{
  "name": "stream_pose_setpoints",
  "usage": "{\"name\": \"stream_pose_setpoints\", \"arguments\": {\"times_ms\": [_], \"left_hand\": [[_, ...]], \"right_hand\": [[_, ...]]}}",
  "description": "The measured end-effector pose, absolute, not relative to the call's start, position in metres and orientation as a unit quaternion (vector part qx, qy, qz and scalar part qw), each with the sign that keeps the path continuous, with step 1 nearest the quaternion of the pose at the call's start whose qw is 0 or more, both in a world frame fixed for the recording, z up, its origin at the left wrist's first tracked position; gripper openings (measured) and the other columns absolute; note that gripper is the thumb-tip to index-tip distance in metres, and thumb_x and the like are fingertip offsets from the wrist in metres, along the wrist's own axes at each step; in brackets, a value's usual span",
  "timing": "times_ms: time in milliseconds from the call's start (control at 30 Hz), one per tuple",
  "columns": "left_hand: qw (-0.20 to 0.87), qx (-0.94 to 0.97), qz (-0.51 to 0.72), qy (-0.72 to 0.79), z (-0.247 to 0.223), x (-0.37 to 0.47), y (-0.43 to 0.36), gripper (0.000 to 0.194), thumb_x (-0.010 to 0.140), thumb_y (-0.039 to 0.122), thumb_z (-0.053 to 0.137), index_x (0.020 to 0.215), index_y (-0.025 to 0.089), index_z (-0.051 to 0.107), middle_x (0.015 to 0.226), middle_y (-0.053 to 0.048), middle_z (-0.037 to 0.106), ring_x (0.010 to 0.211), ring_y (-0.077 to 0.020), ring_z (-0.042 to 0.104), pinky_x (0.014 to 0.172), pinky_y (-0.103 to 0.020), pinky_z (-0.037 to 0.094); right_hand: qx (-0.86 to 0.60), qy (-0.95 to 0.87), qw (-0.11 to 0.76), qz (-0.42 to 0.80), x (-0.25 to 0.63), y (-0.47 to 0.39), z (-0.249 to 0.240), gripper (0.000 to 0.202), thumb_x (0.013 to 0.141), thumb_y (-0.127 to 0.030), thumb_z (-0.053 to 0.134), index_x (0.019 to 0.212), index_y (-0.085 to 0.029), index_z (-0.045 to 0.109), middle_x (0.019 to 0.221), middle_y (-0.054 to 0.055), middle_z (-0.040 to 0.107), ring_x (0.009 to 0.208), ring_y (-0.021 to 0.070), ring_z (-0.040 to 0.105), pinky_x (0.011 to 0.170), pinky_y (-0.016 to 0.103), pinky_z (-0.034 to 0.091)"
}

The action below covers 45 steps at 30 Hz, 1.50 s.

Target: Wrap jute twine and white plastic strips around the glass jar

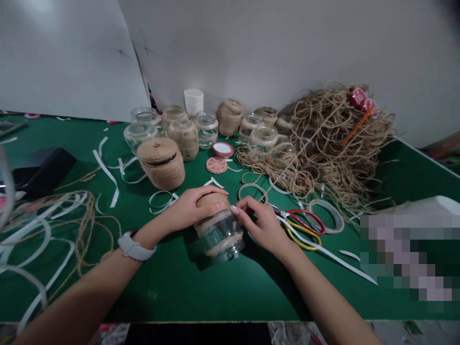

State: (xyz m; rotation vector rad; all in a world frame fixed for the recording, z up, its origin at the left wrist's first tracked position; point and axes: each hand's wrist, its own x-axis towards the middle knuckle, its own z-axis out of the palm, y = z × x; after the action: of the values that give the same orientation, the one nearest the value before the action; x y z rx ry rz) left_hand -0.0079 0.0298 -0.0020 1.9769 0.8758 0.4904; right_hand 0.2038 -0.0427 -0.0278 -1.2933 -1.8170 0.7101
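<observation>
A glass jar (pixel 222 231) lies tilted on the green table, its open mouth toward the front edge, with bands of tan material around its base and near its neck. My left hand (pixel 196 206) is wrapped over the jar's base end, thumb on the tan covering. Beside the jar's right side, my right hand (pixel 257 221) has its thumb and index finger pinched together close to the glass; what they hold, if anything, is too small to make out. A white strip (pixel 323 251) runs from below my right hand toward the right.
Scissors (pixel 305 225) and a tape roll (pixel 334 218) lie right of my right hand. A twine-wrapped jar (pixel 163 165) stands behind my left hand. Several jars (pixel 183 136) line the back, with a twine heap (pixel 323 129) at right. White strips (pixel 46 239) lie left.
</observation>
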Motion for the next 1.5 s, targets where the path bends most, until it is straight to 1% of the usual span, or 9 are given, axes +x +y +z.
{"name": "stream_pose_setpoints", "arguments": {"times_ms": [300,400,500,800,1000,1167,1300,1433,1500], "left_hand": [[0.468,0.79,0.205,0.339,0.005,-0.007,0.024,0.037,0.078,0.029,0.052,0.11,0.022,0.07,0.116,-0.004,0.071,0.107,-0.0272,0.065,0.096,-0.04,0.047],[0.465,0.776,0.227,0.359,0.006,-0.005,0.021,0.033,0.078,0.038,0.058,0.102,0.019,0.07,0.107,-0.006,0.071,0.1,-0.0273,0.066,0.092,-0.039,0.049],[0.484,0.762,0.226,0.365,0.005,-0.004,0.022,0.037,0.077,0.047,0.065,0.099,0.018,0.069,0.101,-0.005,0.07,0.094,-0.026,0.066,0.087,-0.038,0.051],[0.494,0.742,0.28,0.355,-0.005,-0.004,0.023,0.037,0.079,0.05,0.069,0.099,0.019,0.07,0.103,-0.007,0.072,0.097,-0.027,0.067,0.089,-0.039,0.051],[0.517,0.739,0.318,0.293,-0.012,-0.003,0.025,0.056,0.074,0.064,0.071,0.106,0.018,0.067,0.11,-0.01,0.07,0.103,-0.0286,0.065,0.093,-0.04,0.05],[0.512,0.76,0.259,0.305,-0.007,-0.006,0.024,0.041,0.085,0.049,0.065,0.117,0.022,0.065,0.121,-0.007,0.067,0.109,-0.0269,0.063,0.098,-0.038,0.049],[0.487,0.772,0.272,0.307,-0.007,-0.006,0.021,0.045,0.087,0.043,0.061,0.127,0.022,0.059,0.127,-0.008,0.065,0.119,-0.0299,0.059,0.104,-0.043,0.045],[0.409,0.815,0.275,0.306,-0.003,-0.005,0.019,0.035,0.089,0.036,0.054,0.12,0.023,0.066,0.135,-0.008,0.063,0.131,-0.0319,0.05,0.114,-0.048,0.034],[0.403,0.824,0.269,0.295,0.0,-0.004,0.018,0.029,0.089,0.032,0.052,0.109,0.022,0.071,0.13,-0.008,0.065,0.127,-0.0304,0.054,0.113,-0.046,0.036]], "right_hand": [[-0.488,-0.718,0.401,0.294,0.204,-0.046,-0.022,0.02,0.095,-0.034,0.057,0.081,-0.02,0.062,0.066,-0.001,0.062,0.058,0.0115,0.054,0.056,0.022,0.042],[-0.481,-0.72,0.397,0.303,0.202,-0.049,-0.022,0.021,0.096,-0.032,0.056,0.08,-0.019,0.062,0.063,-0.002,0.059,0.055,0.0105,0.052,0.055,0.021,0.04],[-0.484,-0.718,0.394,0.309,0.202,-0.05,-0.023,0.021,0.095,-0.032,0.056,0.08,-0.019,0.062,0.062,-0.003,0.058,0.054,0.0098,0.051,0.054,0.021,0.039],[-0.496,-0.702,0.387,0.334,0.205,-0.048,-0.02,0.019,0.093,-0.033,0.057,0.081,-0.02,0.064,0.059,-0.002,0.062,0.052,0.0114,0.056,0.053,0.022,0.042],[-0.511,-0.686,0.407,0.32,0.207,-0.047,-0.024,0.022,0.093,-0.037,0.059,0.079,-0.02,0.06,0.055,-0.003,0.058,0.048,0.011,0.052,0.05,0.023,0.039],[-0.512,-0.673,0.414,0.338,0.207,-0.046,-0.024,0.022,0.092,-0.038,0.06,0.079,-0.02,0.058,0.055,-0.004,0.058,0.048,0.0111,0.053,0.049,0.023,0.039],[-0.509,-0.681,0.416,0.325,0.206,-0.046,-0.024,0.023,0.092,-0.038,0.06,0.078,-0.02,0.059,0.058,-0.003,0.059,0.051,0.0109,0.052,0.05,0.022,0.04],[-0.51,-0.674,0.419,0.331,0.205,-0.045,-0.025,0.022,0.092,-0.04,0.06,0.081,-0.02,0.06,0.061,-0.002,0.061,0.053,0.0114,0.053,0.05,0.022,0.041],[-0.507,-0.673,0.42,0.338,0.205,-0.045,-0.025,0.021,0.092,-0.039,0.059,0.082,-0.021,0.059,0.063,-0.001,0.062,0.054,0.0117,0.055,0.052,0.023,0.042]]}}
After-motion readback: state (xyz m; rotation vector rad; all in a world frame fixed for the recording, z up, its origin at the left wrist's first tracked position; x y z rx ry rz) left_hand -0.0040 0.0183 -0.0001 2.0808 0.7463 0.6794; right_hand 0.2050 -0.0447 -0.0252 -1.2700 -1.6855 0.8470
